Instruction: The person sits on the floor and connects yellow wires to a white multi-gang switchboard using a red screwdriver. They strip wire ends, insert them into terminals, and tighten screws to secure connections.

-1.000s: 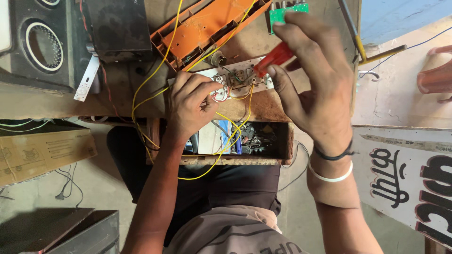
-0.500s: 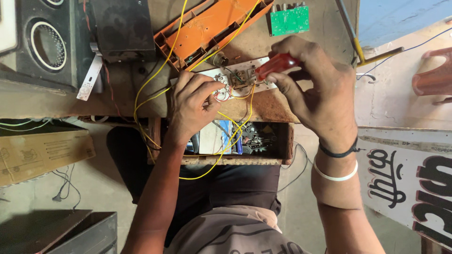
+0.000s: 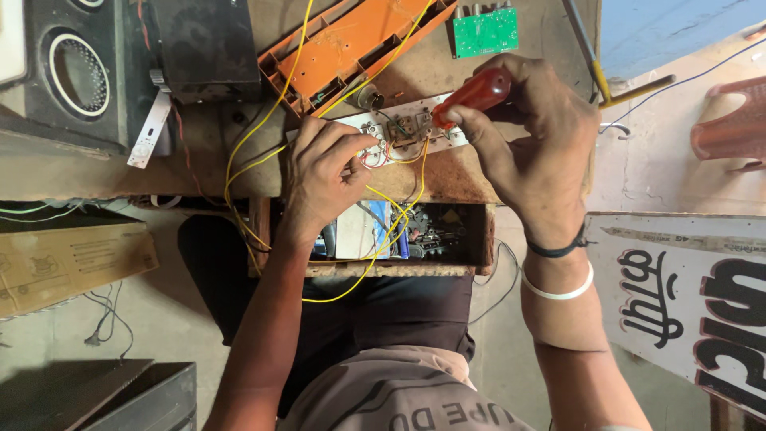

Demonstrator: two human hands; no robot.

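At the far left of the wooden bench (image 3: pixel 96 172) stood a black speaker box (image 3: pixel 68 76) with a round white-ringed cone, out of the working area. Beside it lay a flat white strip (image 3: pixel 150 132) and a dark rectangular block (image 3: pixel 203 48).

Yellow wires (image 3: pixel 255 132) ran from the top of the view, looped past the bench edge and returned over the open drawer (image 3: pixel 403 235); in my judgement the slack let the board be turned freely. An orange plastic casing (image 3: pixel 351 44), long and ribbed, lay open above the work, presumably the shell of the part being serviced.

I observed the left hand (image 3: pixel 323 172) curled down on the left end of the white switch board (image 3: pixel 411 128), fingers closed and pressing it flat to the bench, most likely to stop it shifting under the tool. The board was a narrow pale strip with metal terminals and short wires, lying at the middle of the bench just above the drawer.

The right hand (image 3: pixel 535 148) was closed firmly round a screwdriver (image 3: pixel 475 94) with a smooth red handle, angled down so that the tip met the board's right portion; the tip itself was hidden.

A small green circuit board (image 3: pixel 485 32) lay above it. Further right stood a pink plastic chair (image 3: pixel 730 120) and a white painted signboard (image 3: pixel 678 295).
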